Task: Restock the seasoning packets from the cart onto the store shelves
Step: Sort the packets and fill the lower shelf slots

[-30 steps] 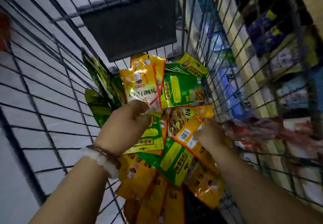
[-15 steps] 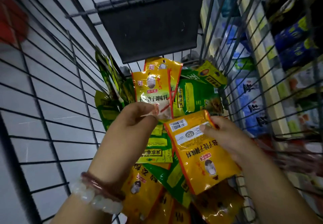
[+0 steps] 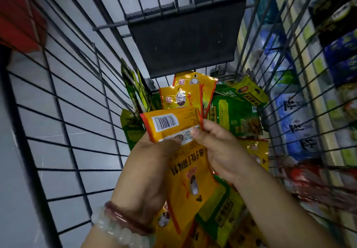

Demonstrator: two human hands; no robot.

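1. The left hand [image 3: 152, 162] grips a fanned stack of yellow seasoning packets [image 3: 180, 99] from below, thumb pressed on the front one.
2. The right hand [image 3: 222, 151] pinches the upper right corner of the front yellow packet [image 3: 185, 162], which is upside down with its barcode [image 3: 165, 122] at the top edge; its folded top lip lies just under the packets behind.
3. Both hands hold the stack above the wire cart [image 3: 81, 112], about midway between its side walls.
4. Below and to the right, green seasoning packets [image 3: 235, 116] and more yellow ones lie loose in the cart; some green ones [image 3: 135, 91] stand on edge against the left wall.
5. A dark flap [image 3: 185, 40] hangs from the cart's far wall, its lower edge just above the topmost packet.
6. The right wall stands close to the store shelves [image 3: 301, 100], whose stock shows blurred through the bars.
7. Open floor [image 3: 67, 131] shows through the left wall.
8. Two bead bracelets [image 3: 123, 222] circle the left wrist.
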